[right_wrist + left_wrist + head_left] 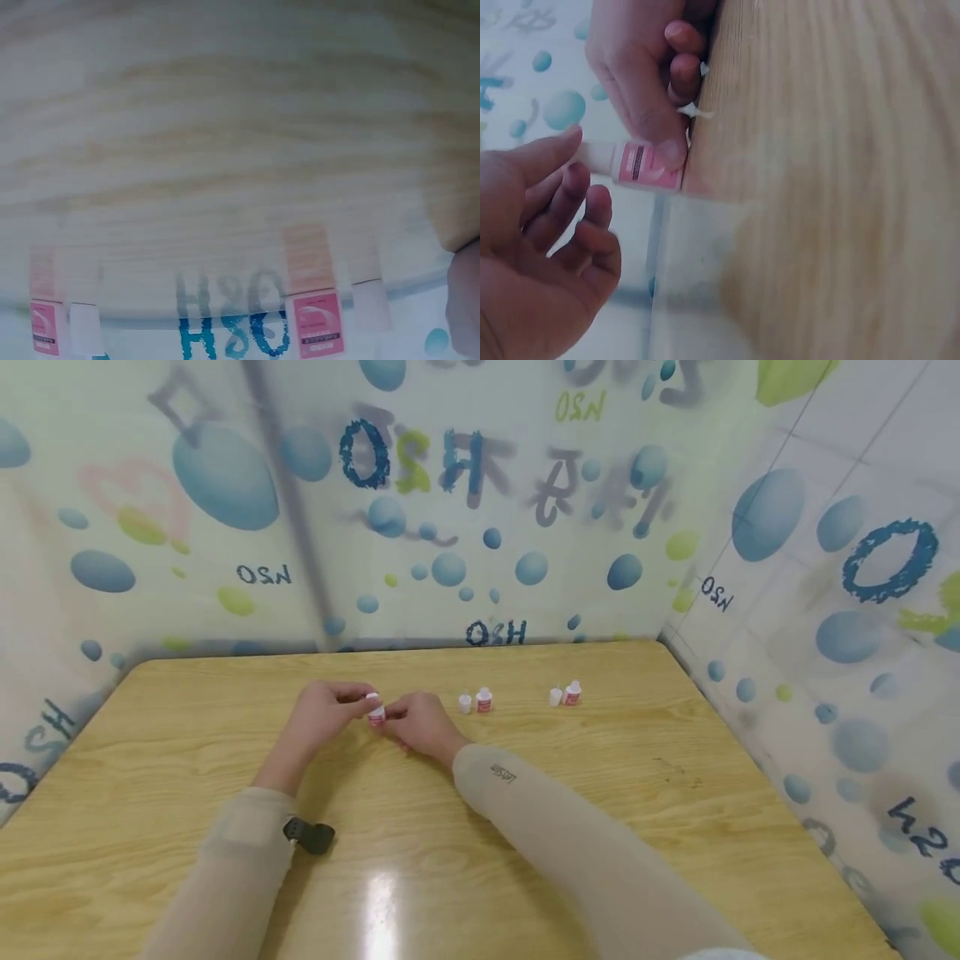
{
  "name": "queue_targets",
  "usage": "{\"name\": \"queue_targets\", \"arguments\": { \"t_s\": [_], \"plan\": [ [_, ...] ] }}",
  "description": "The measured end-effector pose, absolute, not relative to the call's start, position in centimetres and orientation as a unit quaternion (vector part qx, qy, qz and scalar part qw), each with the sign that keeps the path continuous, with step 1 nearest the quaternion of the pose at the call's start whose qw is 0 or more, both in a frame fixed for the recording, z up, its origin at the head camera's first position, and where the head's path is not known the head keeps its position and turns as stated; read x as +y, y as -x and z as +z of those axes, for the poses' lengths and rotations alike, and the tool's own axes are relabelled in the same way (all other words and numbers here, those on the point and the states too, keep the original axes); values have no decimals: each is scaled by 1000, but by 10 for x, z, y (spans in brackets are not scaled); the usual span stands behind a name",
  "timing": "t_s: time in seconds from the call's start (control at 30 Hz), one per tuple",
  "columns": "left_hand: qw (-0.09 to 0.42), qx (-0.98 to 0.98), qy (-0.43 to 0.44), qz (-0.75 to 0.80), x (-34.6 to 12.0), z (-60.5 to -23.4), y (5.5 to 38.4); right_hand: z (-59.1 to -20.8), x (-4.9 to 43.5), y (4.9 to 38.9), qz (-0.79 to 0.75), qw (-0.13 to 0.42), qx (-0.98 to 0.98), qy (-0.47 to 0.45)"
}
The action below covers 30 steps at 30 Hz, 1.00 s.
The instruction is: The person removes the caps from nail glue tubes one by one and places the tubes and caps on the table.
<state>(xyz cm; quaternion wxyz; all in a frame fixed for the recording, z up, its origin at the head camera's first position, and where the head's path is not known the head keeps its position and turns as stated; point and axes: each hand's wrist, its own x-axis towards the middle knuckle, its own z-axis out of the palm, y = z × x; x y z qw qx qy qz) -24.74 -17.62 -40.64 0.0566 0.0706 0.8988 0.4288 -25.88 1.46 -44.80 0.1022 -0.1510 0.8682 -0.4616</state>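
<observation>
A small white bottle with a pink label [377,717] stands on the table between the two hands. My left hand [330,706] pinches its white top between thumb and forefinger, the other fingers loosely bent in the left wrist view. Lower down, the thumb of my right hand [423,724] lies on the pink label [649,165], and that hand grips the bottle near its base. A small white pointed piece [696,111] shows by the right hand's curled fingers. Only an edge of the right hand [465,300] enters the right wrist view.
Right of the hands, a white cap [465,703] stands beside a second pink-labelled bottle [483,701]. Farther right, another white cap [556,697] is next to a third bottle [573,694]. The wooden table [600,793] meets a patterned curtain [450,543] at its back.
</observation>
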Motion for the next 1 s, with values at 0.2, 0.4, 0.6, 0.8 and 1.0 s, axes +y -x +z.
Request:
{"name": "queue_targets", "arguments": {
  "t_s": [0.2, 0.4, 0.6, 0.8, 1.0],
  "plan": [
    [92, 900, -129, 405, -185, -412, 251, -450, 15, 257, -460, 112, 867, 154],
    [89, 902, -160, 390, -196, -416, 254, -448, 13, 258, -456, 116, 870, 150],
    [92, 889, -153, 421, -198, -418, 255, -445, 14, 258, -458, 109, 869, 149],
    [62, 895, -150, 417, -193, -422, 255, -445, 16, 257, -467, 118, 863, 153],
    [32, 896, -132, 424, -184, -423, 255, -445, 18, 257, -477, 111, 857, 161]
  ]
}}
